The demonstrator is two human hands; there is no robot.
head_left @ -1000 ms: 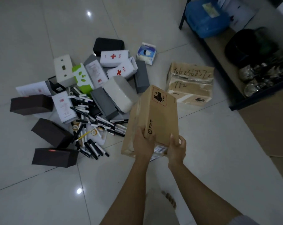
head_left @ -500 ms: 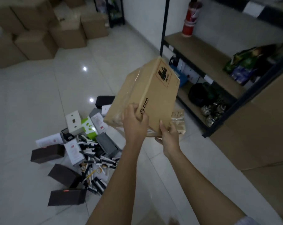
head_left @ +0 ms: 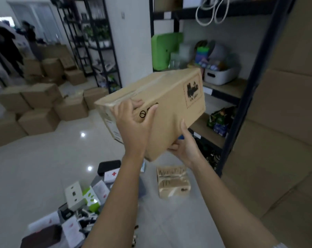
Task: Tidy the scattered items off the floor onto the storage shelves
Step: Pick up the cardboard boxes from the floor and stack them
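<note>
Scattered items (head_left: 83, 199) lie on the floor (head_left: 35, 167) at lower left. The left hand (head_left: 133, 126) grips the near top edge of the cardboard box (head_left: 169, 108), held aloft; the right hand (head_left: 185, 145) cups its lower corner. Step in hand: carrying the box toward the storage shelves (head_left: 225, 88) at right. Next, it likely needs sliding onto a free shelf board.

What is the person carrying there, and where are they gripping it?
A brown cardboard box: left hand on its near top edge, right hand under its near bottom corner.
</note>
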